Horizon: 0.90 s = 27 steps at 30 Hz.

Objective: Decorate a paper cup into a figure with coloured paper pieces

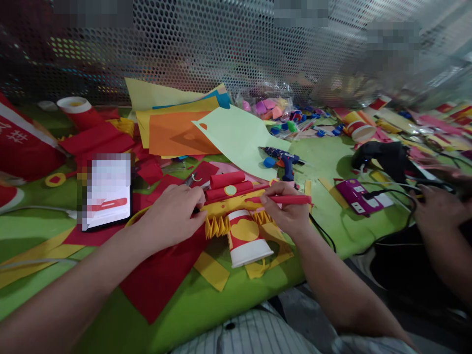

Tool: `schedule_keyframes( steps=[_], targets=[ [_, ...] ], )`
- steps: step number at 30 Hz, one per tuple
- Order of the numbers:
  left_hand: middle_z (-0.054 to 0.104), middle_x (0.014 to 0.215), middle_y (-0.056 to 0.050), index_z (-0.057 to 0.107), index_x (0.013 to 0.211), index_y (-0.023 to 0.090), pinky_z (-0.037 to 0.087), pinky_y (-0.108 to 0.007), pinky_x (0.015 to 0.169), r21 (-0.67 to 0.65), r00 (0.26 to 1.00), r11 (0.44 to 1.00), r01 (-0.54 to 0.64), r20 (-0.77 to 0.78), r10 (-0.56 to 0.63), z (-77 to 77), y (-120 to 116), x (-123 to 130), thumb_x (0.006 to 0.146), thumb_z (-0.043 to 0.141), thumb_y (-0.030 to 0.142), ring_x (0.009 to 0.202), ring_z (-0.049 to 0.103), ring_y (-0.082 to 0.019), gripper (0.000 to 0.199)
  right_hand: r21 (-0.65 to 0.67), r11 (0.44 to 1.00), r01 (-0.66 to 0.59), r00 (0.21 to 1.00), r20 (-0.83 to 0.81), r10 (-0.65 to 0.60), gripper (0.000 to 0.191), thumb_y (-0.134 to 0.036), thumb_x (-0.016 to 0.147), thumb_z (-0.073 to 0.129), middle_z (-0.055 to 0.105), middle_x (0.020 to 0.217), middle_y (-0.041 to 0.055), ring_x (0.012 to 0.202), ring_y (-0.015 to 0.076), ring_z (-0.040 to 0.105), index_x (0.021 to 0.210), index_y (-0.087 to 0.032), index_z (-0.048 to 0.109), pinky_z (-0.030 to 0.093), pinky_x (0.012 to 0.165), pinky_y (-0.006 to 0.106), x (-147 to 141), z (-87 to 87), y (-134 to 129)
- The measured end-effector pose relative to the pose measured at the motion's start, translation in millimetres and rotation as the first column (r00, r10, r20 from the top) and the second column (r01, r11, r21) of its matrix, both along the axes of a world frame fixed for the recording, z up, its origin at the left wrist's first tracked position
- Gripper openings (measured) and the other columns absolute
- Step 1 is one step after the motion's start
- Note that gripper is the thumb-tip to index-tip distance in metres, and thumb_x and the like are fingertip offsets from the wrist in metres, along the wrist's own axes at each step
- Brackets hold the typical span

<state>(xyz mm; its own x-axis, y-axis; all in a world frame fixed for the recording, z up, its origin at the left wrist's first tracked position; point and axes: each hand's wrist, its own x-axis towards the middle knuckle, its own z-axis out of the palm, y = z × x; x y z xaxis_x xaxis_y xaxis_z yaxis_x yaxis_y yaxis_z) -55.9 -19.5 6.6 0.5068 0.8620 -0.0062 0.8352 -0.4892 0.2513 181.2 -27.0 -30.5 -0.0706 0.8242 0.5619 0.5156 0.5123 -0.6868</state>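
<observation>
A paper-cup doll (245, 235) lies on its back on the green table, with a yellow face, a rolled red paper hat and folded yellow paper arms. My left hand (182, 209) grips the left end of its head, the fingers curled and partly hidden. In my right hand (287, 209) is a red marker (291, 199), pinched between thumb and fingers. Its tip touches or nearly touches the yellow face, where small drawn lines show. Beneath the doll's left side lies dark red paper (162, 280).
A phone (106, 196) stands at left by a red cup (81, 114). Behind are coloured sheets (239, 132) and a blue glue gun (285, 160). A purple power strip (359, 196) with cables sits at right, near another person's hand (442, 211).
</observation>
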Motion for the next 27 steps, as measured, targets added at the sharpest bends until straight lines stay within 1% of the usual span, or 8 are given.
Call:
schedule_keyframes(
  steps=[4,8,14,16,18,20,23,27],
  targets=[
    [0.055,0.067,-0.002,0.037,0.067,0.022,0.039,-0.033,0.063,-0.004,1.000,1.000,-0.004,0.003,0.004,-0.1,-0.5,-0.6,0.075,0.044,0.026,0.067,0.049,-0.020,0.011,0.006,1.000,-0.015,1.000,0.002,0.015,0.008,-0.018,0.070,0.059,0.057,0.060,-0.0020,0.053,0.0117,0.052,0.065,-0.021,0.054,0.041,0.050,0.027,0.6,0.7,0.2],
    [0.055,0.066,-0.002,0.038,0.067,0.022,0.039,-0.034,0.065,0.003,1.000,1.000,0.001,0.001,-0.001,-1.0,-0.8,-1.7,0.075,0.044,0.026,0.066,0.049,-0.020,0.011,0.006,0.999,-0.043,0.999,0.001,0.043,0.007,-0.018,0.070,0.059,0.057,0.061,-0.0014,0.055,0.0123,0.053,0.066,-0.021,0.054,0.042,0.051,0.027,-0.1,2.0,-1.2],
    [0.056,0.067,-0.003,0.038,0.067,0.022,0.040,-0.034,0.063,0.008,1.000,1.000,0.006,0.010,-0.006,-0.8,-1.1,-0.9,0.075,0.045,0.026,0.067,0.050,-0.020,0.012,-0.034,0.999,-0.020,1.000,-0.012,0.020,0.008,-0.018,0.070,0.059,0.057,0.060,-0.0014,0.054,0.0123,0.052,0.065,-0.021,0.054,0.041,0.050,0.028,0.0,1.0,-1.7],
    [0.056,0.066,-0.003,0.038,0.066,0.022,0.040,-0.035,0.063,0.009,1.000,1.000,0.006,0.013,-0.006,-0.2,-0.8,-1.0,0.075,0.046,0.026,0.066,0.049,-0.020,0.013,-0.038,0.999,-0.025,0.999,-0.043,0.024,0.007,-0.019,0.071,0.059,0.057,0.060,-0.0015,0.054,0.0123,0.052,0.066,-0.021,0.055,0.041,0.050,0.028,1.4,0.6,-1.5],
    [0.056,0.066,-0.003,0.037,0.065,0.022,0.040,-0.035,0.063,0.020,1.000,1.000,-0.003,0.020,0.002,0.9,-0.5,-1.6,0.075,0.046,0.025,0.065,0.049,-0.020,0.014,-0.025,0.999,-0.028,0.994,-0.108,0.026,0.006,-0.021,0.071,0.060,0.057,0.060,-0.0018,0.054,0.0123,0.052,0.068,-0.021,0.055,0.041,0.049,0.028,3.0,2.1,-1.8],
    [0.057,0.069,-0.003,0.037,0.065,0.022,0.039,-0.035,0.065,0.045,0.999,0.999,-0.011,0.047,0.009,2.4,-0.5,-2.5,0.074,0.046,0.024,0.068,0.049,-0.020,0.013,-0.007,1.000,-0.023,0.984,-0.176,0.022,0.006,-0.023,0.072,0.061,0.057,0.060,-0.0019,0.054,0.0123,0.053,0.069,-0.022,0.055,0.042,0.048,0.027,3.6,6.8,-3.1],
    [0.057,0.072,-0.003,0.038,0.066,0.022,0.039,-0.035,0.068,0.090,0.994,0.996,-0.013,0.107,0.003,5.1,-2.6,-3.1,0.075,0.045,0.023,0.072,0.049,-0.020,0.011,0.006,0.999,-0.035,0.971,-0.237,0.035,0.006,-0.026,0.074,0.062,0.059,0.064,-0.0010,0.056,0.0127,0.054,0.073,-0.022,0.057,0.043,0.049,0.027,-0.5,19.4,-7.9],
    [0.055,0.068,-0.001,0.039,0.067,0.021,0.038,-0.033,0.067,0.129,0.988,0.992,0.001,0.154,-0.021,10.1,-10.4,0.2,0.076,0.045,0.021,0.068,0.047,-0.018,0.011,0.002,0.986,-0.166,0.950,-0.267,0.160,0.006,-0.027,0.075,0.063,0.059,0.066,-0.0010,0.059,0.0128,0.055,0.078,-0.023,0.058,0.044,0.052,0.027,-17.7,37.7,-18.7]
  ],
)
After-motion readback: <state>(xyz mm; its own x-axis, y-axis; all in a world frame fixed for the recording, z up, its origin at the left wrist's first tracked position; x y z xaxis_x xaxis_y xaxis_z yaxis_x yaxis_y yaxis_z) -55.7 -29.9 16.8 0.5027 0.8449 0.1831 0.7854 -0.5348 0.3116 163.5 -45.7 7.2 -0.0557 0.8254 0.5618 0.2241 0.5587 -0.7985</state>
